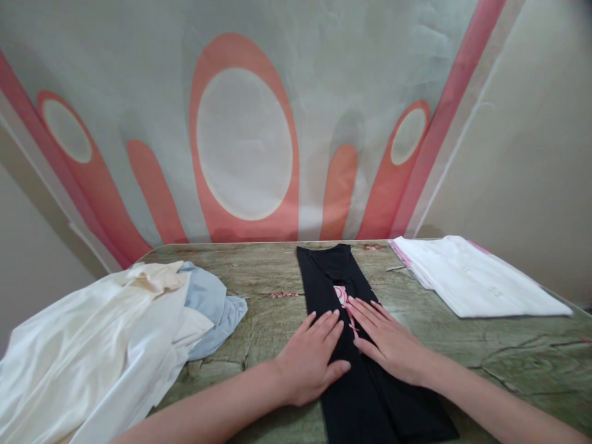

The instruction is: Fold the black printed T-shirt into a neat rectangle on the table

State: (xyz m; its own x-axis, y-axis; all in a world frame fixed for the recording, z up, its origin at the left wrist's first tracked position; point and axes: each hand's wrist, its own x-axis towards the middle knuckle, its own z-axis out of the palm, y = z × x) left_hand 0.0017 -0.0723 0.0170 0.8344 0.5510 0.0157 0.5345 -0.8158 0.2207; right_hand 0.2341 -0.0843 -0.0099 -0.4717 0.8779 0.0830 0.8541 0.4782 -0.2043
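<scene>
A black garment [351, 394], folded into a long narrow strip, lies on the table from the near edge to the far edge. A pink and white print [340, 295] shows in the gap along its middle. On its left half rests my left hand [317, 357], palm down with fingers stretched out. My right hand [388, 339] lies flat on the right half, its fingertips beside the print. Neither hand grips the cloth. The garment's exact kind cannot be made out, though its far end looks like a neckline.
The table [259, 345] has a wood-grain top. Loose cream and white cloth [106, 333] is heaped at the left, with a light blue cloth [210, 308] beside it. A folded stack of white garments [476, 277] sits at the right. Behind the table hangs a printed backdrop [245, 142].
</scene>
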